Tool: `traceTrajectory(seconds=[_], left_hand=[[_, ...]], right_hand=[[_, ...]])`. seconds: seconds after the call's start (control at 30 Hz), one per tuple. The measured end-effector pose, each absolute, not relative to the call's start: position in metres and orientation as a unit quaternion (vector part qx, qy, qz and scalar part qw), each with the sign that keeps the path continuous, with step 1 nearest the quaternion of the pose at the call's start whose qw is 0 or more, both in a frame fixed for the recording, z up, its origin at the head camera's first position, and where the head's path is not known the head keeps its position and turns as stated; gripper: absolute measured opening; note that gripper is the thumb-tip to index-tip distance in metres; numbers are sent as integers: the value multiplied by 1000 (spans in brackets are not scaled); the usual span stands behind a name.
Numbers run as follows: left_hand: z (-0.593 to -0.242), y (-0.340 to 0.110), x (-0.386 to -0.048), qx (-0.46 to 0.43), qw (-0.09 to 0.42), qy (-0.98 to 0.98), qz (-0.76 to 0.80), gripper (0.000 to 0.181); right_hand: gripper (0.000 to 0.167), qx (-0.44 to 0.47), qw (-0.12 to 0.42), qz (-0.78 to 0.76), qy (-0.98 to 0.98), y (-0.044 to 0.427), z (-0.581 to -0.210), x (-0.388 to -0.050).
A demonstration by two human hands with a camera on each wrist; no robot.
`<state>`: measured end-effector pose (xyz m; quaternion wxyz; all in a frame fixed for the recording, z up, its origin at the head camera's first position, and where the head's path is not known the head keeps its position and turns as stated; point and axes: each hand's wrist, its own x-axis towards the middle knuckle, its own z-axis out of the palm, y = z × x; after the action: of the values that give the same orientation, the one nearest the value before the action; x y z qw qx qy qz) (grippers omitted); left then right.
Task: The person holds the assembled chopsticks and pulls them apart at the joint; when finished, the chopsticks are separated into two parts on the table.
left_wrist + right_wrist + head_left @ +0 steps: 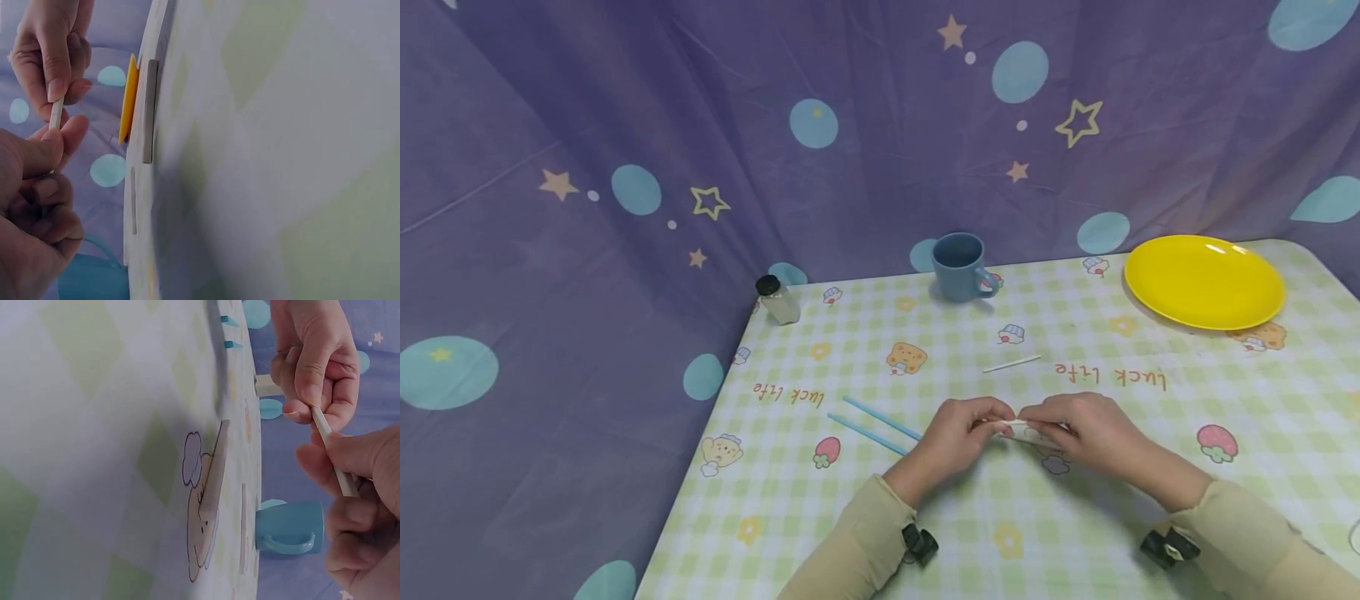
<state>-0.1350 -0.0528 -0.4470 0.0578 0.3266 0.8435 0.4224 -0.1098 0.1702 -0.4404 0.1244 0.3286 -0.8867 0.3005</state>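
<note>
Between the fingertips of both hands is a thin white stick [334,450], above the table; its exact kind I cannot tell. My left hand [958,433] pinches one end with thumb and fingers, and my right hand [1086,429] pinches the other, the fingertips almost meeting. Below the hands a second, flat-sided white stick [215,469] lies on the cloth, partly hidden in the head view. A thinner white stick [1012,364] lies farther back. Two light blue sticks [868,433] lie beside my left hand, their near ends hidden by it.
A blue mug [958,271] stands at the back edge, its handle to the right. At the back right is a yellow plate [1206,283]. A small jar with a black lid [779,302] stands at the back left corner. A checked cloth [850,533] covers the table; a purple curtain hangs behind.
</note>
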Motion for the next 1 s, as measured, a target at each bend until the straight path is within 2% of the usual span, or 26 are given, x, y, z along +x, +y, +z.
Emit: traceTrajectory(seconds=[0.3, 0.47, 0.57, 0.8, 1.0], left_hand=[[-447, -56, -136, 386, 51, 845, 368, 7], [-448, -56, -135, 386, 44, 839, 381, 7], [-447, -55, -135, 381, 49, 836, 391, 8], [-448, -55, -135, 372, 70, 828, 414, 9], [-445, -56, -135, 355, 114, 823, 429, 10]], right_hand=[[23, 351, 130, 299, -878, 166, -444, -108], [25, 358, 150, 316, -866, 167, -445, -108], [25, 356, 143, 330, -862, 168, -445, -109], [26, 356, 125, 338, -862, 169, -442, -110], [25, 371, 104, 349, -855, 171, -439, -110]])
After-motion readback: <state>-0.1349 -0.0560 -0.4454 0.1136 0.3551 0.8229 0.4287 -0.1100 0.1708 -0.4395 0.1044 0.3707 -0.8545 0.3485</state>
